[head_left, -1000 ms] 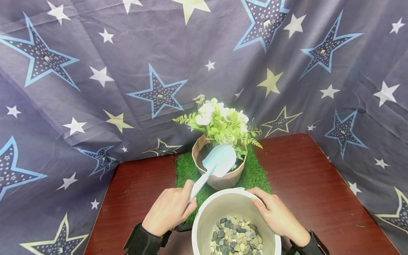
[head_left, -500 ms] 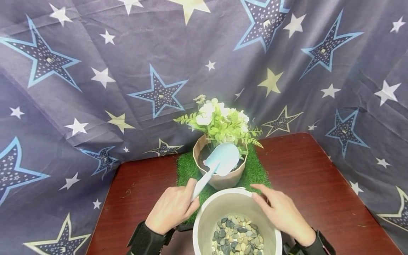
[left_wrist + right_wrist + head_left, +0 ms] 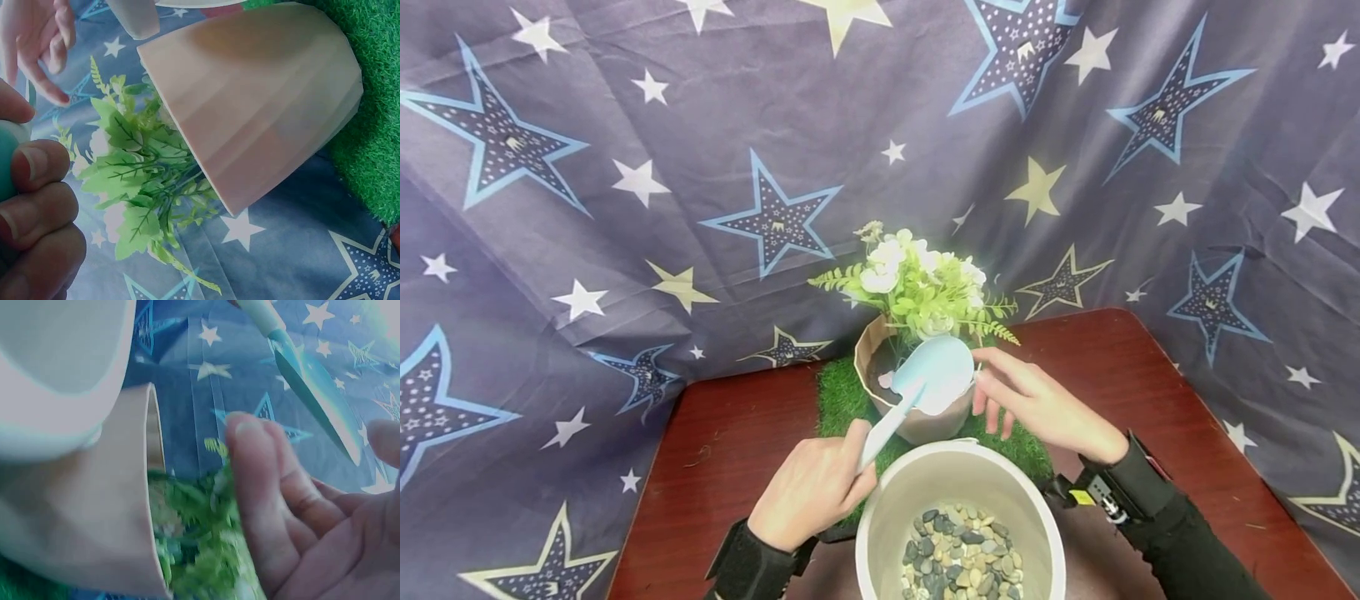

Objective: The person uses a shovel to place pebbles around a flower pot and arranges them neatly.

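Fingers of my left hand are curled round the handle of the pale blue plastic trowel, and its blade hangs over the mouth of the beige faceted flowerpot. My right hand hovers just right of that pot, fingers loosely spread, gripping nothing, close to the trowel blade. White-and-green artificial flowers rise from the pot. A green grass mat lies under it. Just in front of the pot sits the white round bucket of pebbles.
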`<action>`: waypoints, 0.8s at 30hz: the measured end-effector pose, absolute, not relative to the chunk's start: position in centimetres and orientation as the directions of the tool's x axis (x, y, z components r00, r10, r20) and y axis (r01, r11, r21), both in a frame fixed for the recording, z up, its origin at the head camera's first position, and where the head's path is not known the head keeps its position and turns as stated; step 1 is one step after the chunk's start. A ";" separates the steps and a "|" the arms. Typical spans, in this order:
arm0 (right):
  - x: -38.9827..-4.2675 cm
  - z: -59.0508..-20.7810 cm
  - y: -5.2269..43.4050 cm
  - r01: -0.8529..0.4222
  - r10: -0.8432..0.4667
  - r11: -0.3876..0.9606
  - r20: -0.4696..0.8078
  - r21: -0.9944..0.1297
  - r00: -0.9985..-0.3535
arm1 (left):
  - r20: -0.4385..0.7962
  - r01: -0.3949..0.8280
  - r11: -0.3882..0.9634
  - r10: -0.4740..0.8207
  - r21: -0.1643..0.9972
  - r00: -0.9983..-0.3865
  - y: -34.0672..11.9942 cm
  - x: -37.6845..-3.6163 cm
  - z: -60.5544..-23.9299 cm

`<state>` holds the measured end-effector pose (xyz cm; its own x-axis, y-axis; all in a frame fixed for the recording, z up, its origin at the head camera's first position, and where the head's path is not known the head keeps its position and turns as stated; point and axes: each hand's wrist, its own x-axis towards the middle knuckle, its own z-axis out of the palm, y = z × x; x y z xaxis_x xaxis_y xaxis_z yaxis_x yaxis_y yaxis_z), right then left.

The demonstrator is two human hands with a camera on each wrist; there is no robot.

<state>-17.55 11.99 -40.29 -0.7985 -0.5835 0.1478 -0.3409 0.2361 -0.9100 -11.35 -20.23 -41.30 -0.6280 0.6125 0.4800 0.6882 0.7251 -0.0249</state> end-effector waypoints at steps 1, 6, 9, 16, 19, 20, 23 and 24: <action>-17.7 -40.1 11.7 -0.337 -0.596 0.215 0.150 -0.917 -0.789 | 0.485 0.689 0.724 0.612 -0.026 -0.624 -20.2 -11.3 -41.2; -18.0 -40.2 10.3 -0.300 -0.630 0.106 0.169 -0.948 -0.758 | 0.495 0.689 0.724 0.613 -0.038 -0.616 -19.7 -11.3 -41.1; -18.0 -40.4 9.9 -0.304 -0.625 0.038 0.215 -0.952 -0.751 | 0.496 0.688 0.724 0.615 -0.046 -0.613 -19.5 -11.3 -41.0; -17.8 -40.0 9.9 -0.385 -0.585 0.002 0.312 -0.923 -0.749 | 0.431 0.673 0.740 0.604 0.009 -0.670 -19.4 -11.0 -40.8; -17.8 -39.4 10.1 -0.446 -0.534 0.029 0.363 -0.895 -0.764 | 0.410 0.655 0.752 0.575 0.077 -0.708 -19.8 -10.8 -40.3; -17.9 -39.1 10.1 -0.467 -0.512 0.035 0.386 -0.883 -0.767 | 0.408 0.646 0.757 0.562 0.096 -0.719 -20.0 -10.8 -40.2; -18.2 -38.1 10.1 -0.520 -0.428 0.064 0.448 -0.852 -0.785 | 0.413 0.630 0.767 0.538 0.121 -0.734 -20.8 -10.8 -39.9; -18.4 -37.6 10.2 -0.535 -0.398 0.082 0.464 -0.841 -0.791 | 0.416 0.625 0.771 0.532 0.123 -0.738 -21.0 -10.8 -39.8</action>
<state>-18.36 10.18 -37.61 -0.7914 -0.3977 0.4642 -0.5345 0.0819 -0.8412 -10.76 -21.04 -39.83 -0.7375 0.5319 0.4161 0.6252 0.7707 0.1228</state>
